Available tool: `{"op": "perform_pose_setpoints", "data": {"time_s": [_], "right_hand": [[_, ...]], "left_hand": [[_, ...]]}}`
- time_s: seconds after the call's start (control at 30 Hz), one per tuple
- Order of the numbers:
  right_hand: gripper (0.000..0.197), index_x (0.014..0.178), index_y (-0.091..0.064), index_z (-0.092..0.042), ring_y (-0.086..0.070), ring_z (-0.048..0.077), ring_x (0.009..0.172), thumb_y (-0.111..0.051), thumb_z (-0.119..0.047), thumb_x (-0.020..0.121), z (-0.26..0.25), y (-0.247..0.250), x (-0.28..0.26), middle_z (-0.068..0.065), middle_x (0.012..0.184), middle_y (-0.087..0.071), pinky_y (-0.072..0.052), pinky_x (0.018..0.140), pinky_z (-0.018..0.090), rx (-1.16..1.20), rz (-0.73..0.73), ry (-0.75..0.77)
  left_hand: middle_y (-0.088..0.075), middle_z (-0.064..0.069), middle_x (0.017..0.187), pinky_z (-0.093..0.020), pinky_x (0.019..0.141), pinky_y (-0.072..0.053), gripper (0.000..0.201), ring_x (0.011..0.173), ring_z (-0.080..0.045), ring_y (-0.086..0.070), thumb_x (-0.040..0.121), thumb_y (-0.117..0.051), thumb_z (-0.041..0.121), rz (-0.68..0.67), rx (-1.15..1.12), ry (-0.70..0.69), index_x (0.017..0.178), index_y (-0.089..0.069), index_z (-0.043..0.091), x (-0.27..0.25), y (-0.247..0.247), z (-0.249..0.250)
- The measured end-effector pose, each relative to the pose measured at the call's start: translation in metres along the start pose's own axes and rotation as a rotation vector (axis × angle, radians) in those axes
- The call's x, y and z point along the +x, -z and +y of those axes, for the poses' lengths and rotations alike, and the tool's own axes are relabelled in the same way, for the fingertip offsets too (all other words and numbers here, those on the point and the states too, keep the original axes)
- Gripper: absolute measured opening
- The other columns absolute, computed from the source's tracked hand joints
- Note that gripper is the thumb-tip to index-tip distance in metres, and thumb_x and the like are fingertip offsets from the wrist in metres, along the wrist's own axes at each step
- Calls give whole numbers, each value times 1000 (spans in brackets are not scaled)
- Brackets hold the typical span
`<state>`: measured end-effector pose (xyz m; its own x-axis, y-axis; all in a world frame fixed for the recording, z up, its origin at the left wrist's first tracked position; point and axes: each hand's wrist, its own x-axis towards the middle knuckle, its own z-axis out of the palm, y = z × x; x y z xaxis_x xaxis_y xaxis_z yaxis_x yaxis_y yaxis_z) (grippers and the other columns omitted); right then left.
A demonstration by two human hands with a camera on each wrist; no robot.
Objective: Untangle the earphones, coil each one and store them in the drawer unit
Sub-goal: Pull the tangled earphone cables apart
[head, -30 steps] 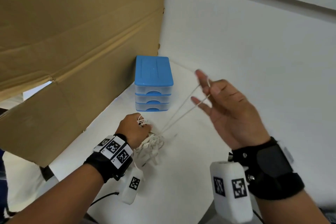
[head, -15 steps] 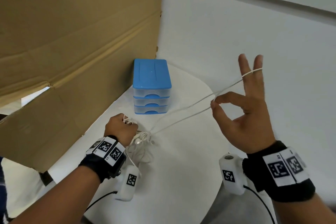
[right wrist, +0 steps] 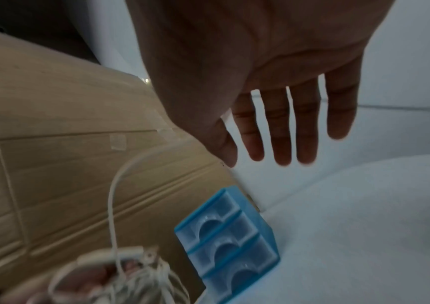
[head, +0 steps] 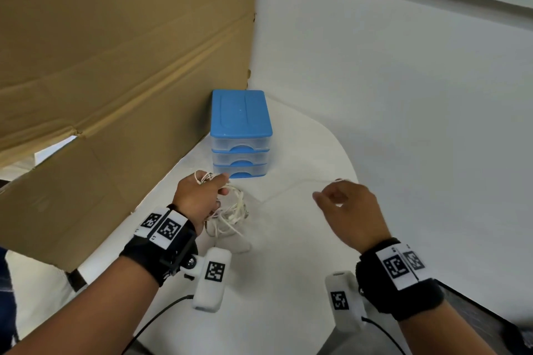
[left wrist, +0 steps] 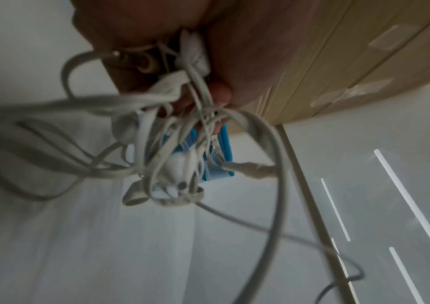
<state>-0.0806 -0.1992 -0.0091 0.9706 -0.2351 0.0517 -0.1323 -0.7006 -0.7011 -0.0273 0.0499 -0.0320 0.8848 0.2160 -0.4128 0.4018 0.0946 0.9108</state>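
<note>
My left hand (head: 199,196) grips a tangled bundle of white earphones (head: 232,210) just above the white table, right in front of the drawer unit (head: 240,135). The unit has a blue top and three clear drawers, all closed. In the left wrist view the cords (left wrist: 172,127) bunch under my curled fingers (left wrist: 220,93), with earbuds hanging and the drawer unit (left wrist: 225,152) behind. One slack cord (head: 291,189) runs from the bundle towards my right hand (head: 344,203). That hand (right wrist: 273,123) hovers with fingers straight, and the cord (right wrist: 112,205) passes beside its thumb, not pinched.
A tall cardboard panel (head: 115,66) walls off the left side, close behind the drawer unit. A white wall (head: 403,95) curves round the back and right. The white table cover (head: 288,262) lies between my hands. A dark edge (head: 476,314) shows at the lower right.
My right hand dropped from its raised pose, letting go of the cord it pinched and stretched over two fingers. The cord now lies slack. My left hand still holds the bundle.
</note>
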Motion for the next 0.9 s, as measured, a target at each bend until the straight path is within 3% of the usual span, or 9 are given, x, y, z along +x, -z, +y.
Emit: {"op": "perform_pose_setpoints", "data": {"time_s": [0.1, 0.23, 0.37, 0.47, 0.57, 0.63, 0.7, 0.8, 0.9], "right_hand": [[25, 72, -61, -22, -65, 15, 80, -66, -44, 82, -3, -13, -5, -11, 76, -66, -52, 77, 32, -120, -125, -95], [36, 62, -48, -20, -57, 19, 68, -65, -43, 82, -12, -25, -12, -7, 63, -55, -45, 64, 29, -217, -199, -163], [29, 67, -38, -21, -46, 18, 63, -63, -27, 79, -25, -31, -21, -7, 63, -45, -32, 54, 28, -188, -24, -55], [21, 75, -38, -19, -45, 21, 70, -56, -9, 74, -30, -37, -27, -6, 69, -44, -32, 58, 31, -68, 134, 50], [21, 81, -44, -20, -49, 19, 78, -57, -10, 69, -31, -38, -29, -8, 78, -48, -40, 68, 31, 90, 238, 185], [34, 98, -52, -23, -54, 12, 96, -60, -20, 66, -34, -39, -31, -10, 97, -56, -42, 84, 25, 148, 67, 267], [41, 107, -55, -29, -59, 4, 103, -64, -29, 67, -40, -41, -35, -12, 104, -65, -45, 90, 23, 252, -253, 196], [22, 97, -65, -25, -68, 18, 71, -76, -24, 78, -51, -44, -36, 1, 80, -72, -55, 72, 31, 503, -424, 42], [8, 91, -69, -15, -52, 19, 44, -68, -22, 89, -60, -41, -32, 7, 69, -71, -45, 49, 24, 556, -416, -110]], "left_hand": [[-59, 3, 63, -24, 49, -31, 19, 45, -11, -36, 85, -70, 26, -45, -72, 56, 76, -55, 19, 0, -1, 3], [-53, 8, 55, -20, 40, -32, 20, 37, -8, -34, 86, -68, 32, -159, -142, 147, 78, -53, 21, 8, 4, 3], [-46, 10, 40, -21, 43, -33, 25, 37, -9, -33, 85, -67, 38, -221, -171, 201, 75, -50, 22, 18, 10, -1], [-46, 10, 39, -22, 44, -33, 25, 39, -9, -33, 86, -66, 38, -246, -201, 214, 75, -50, 22, 19, 10, -2], [-46, 10, 39, -21, 43, -33, 25, 39, -9, -34, 85, -66, 40, -257, -216, 211, 74, -51, 23, 19, 9, 0], [-46, 9, 39, -21, 42, -33, 25, 38, -9, -34, 86, -66, 40, -259, -232, 206, 75, -51, 23, 17, 9, 2], [-46, 7, 39, -20, 41, -33, 25, 37, -9, -33, 86, -66, 39, -256, -251, 202, 76, -49, 23, 15, 7, 3], [-45, 8, 38, -20, 40, -33, 27, 36, -9, -32, 87, -65, 39, -256, -281, 193, 74, -48, 21, 8, 4, 7], [-37, 7, 37, -16, 33, -29, 33, 29, -8, -27, 89, -58, 28, -301, -371, 155, 62, -44, 17, -5, 1, 15]]}}
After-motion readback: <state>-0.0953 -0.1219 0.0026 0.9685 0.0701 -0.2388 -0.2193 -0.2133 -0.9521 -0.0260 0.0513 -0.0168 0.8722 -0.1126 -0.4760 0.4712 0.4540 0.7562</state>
